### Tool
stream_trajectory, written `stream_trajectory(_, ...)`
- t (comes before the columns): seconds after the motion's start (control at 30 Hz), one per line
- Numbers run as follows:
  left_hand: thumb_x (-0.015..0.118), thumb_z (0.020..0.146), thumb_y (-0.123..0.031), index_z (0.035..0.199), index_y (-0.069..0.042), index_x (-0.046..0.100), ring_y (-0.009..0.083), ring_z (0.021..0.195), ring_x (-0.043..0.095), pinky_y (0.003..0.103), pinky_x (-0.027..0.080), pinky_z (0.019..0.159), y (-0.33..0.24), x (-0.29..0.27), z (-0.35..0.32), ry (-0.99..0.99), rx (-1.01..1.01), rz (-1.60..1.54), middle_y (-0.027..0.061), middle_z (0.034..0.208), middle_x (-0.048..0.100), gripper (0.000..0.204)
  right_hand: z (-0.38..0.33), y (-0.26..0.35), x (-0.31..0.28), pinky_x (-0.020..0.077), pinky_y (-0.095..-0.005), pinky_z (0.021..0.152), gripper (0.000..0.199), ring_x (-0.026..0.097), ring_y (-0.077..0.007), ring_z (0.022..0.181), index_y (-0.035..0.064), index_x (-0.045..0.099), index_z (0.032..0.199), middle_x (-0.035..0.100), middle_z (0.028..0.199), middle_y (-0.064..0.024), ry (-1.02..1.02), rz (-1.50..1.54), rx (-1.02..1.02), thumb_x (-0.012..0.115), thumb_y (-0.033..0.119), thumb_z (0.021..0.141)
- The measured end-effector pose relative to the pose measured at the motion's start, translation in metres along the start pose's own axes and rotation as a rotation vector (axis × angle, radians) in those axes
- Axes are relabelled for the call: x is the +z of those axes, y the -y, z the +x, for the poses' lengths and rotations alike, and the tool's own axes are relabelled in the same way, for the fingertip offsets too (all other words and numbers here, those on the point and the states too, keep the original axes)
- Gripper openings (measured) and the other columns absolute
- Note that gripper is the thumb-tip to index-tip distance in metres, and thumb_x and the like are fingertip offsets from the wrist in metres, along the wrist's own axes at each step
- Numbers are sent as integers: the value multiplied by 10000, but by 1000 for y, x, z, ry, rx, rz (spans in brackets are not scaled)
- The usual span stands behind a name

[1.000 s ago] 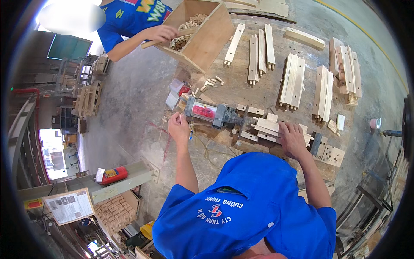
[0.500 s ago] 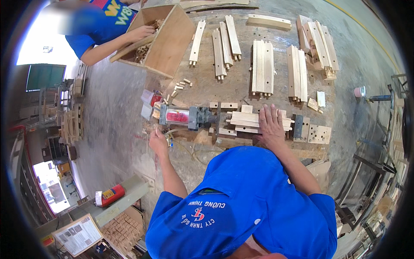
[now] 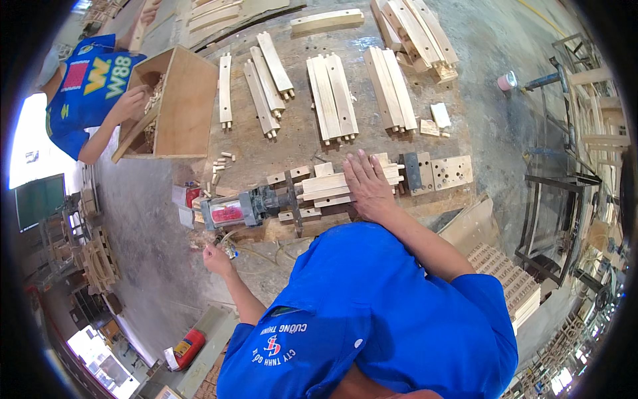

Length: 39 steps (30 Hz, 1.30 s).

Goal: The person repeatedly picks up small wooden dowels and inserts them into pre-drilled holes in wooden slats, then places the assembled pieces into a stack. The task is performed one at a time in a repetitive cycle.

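Observation:
My right hand (image 3: 369, 189) lies flat, fingers extended, on pale wooden slats (image 3: 325, 188) set in a jig on the workbench. Short dowel ends stick out of the slats. To their left sits a grey pneumatic cylinder (image 3: 256, 205) with a red-marked clear window, its rod side facing the slats. My left hand (image 3: 216, 259) is closed beside a small valve with hoses (image 3: 229, 247), just below the cylinder; what its fingers hold is hidden. At the slats' right end stand a dark metal stop (image 3: 413, 174) and a drilled wooden block (image 3: 452, 172).
Several doweled slats (image 3: 332, 96) lie in groups across the bench (image 3: 279, 149). Loose dowels (image 3: 218, 167) are scattered left of them. At far left, a co-worker (image 3: 93, 86) reaches into a plywood box (image 3: 183, 106) of dowels. A fire extinguisher (image 3: 189, 348) is at lower left.
My view has turned, so the bench appears shifted left. My right hand stays on the slats, my left by the valve. The co-worker's other hand now shows, raised with a wooden piece.

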<state>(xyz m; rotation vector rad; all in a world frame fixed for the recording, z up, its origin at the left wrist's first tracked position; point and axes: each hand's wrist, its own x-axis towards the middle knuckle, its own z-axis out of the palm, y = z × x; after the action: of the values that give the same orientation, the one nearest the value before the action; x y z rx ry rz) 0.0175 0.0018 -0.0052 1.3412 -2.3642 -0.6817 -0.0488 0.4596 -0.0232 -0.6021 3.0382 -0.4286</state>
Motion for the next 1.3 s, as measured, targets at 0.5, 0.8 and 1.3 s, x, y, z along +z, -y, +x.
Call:
stream_trajectory(0.5,578,1035,-238,995,32,718,280,689,675,429,523,649,-7,-1,4,41,112,72,160,799,724,307,1,-5,-5,167,-574,1291,668,286,-411,1572,-17,376,1569,399,1637,-206,2,-10,10,529,164,944)
stream_trajectory(0.8,634,1003,-262,1008,-26,748,459,871,707,534,535,750,-3,6,8,-31,332,361,227,914,739,261,4,0,-4,128,-572,1301,1015,189,-428,1601,-21,249,1622,278,1698,-208,115,-57,-3,764,228,784)
stream_trajectory(1.3,622,1023,-317,1064,-8,764,316,784,739,444,549,741,19,0,3,-36,-58,-162,175,850,764,342,6,2,-7,123,-572,1301,979,193,-449,1592,-29,264,1610,284,1688,-226,125,-86,-71,757,185,791)
